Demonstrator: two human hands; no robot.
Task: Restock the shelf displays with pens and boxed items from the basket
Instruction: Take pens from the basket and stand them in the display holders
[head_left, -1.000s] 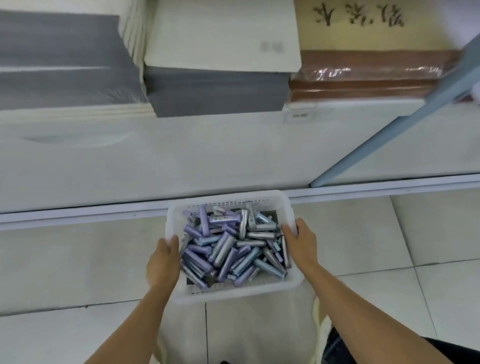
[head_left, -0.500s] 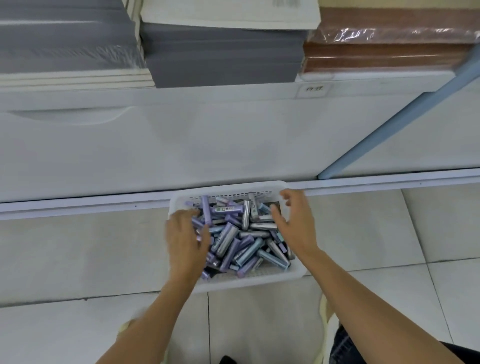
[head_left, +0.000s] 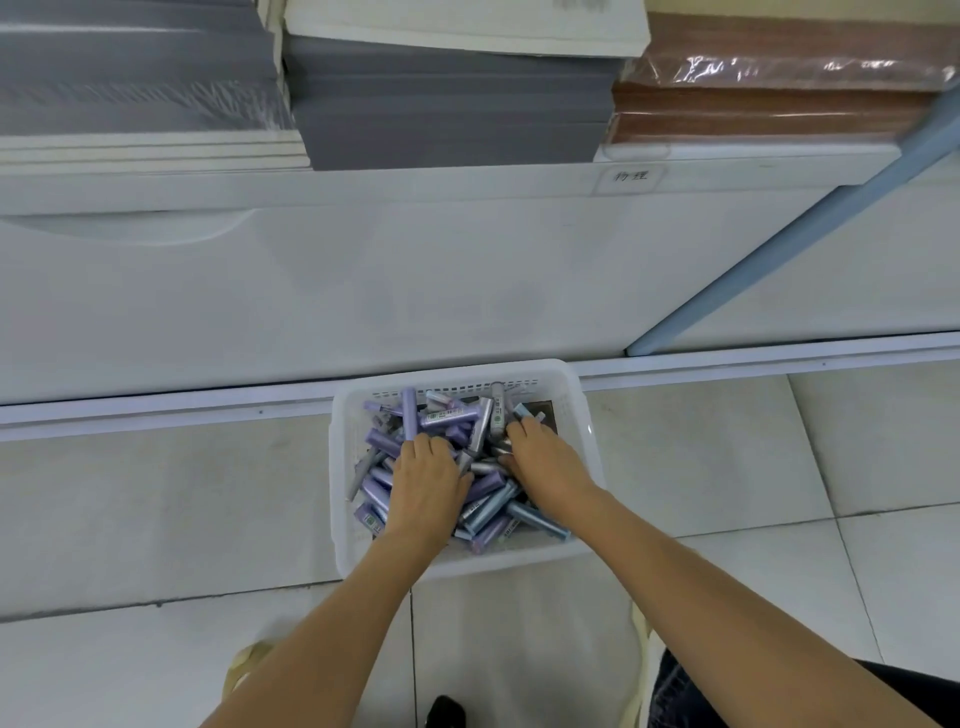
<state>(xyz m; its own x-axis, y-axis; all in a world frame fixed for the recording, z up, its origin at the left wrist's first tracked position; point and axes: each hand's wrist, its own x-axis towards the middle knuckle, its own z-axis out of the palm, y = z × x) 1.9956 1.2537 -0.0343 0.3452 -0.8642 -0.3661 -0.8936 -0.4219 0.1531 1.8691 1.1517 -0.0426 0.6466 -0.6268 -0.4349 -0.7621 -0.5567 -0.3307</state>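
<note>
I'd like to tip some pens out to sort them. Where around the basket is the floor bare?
Bare floor tiles lie left of the basket, up to the shelf's base rail, and likewise to its right. The basket itself is crowded: pens piled up, left hand and right hand in them.

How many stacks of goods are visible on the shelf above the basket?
3: the left grey stack, plastic-wrapped; the middle grey stack, under a white cover; the brown stack at the right, plastic-wrapped. Others may lie outside the picture.
</note>
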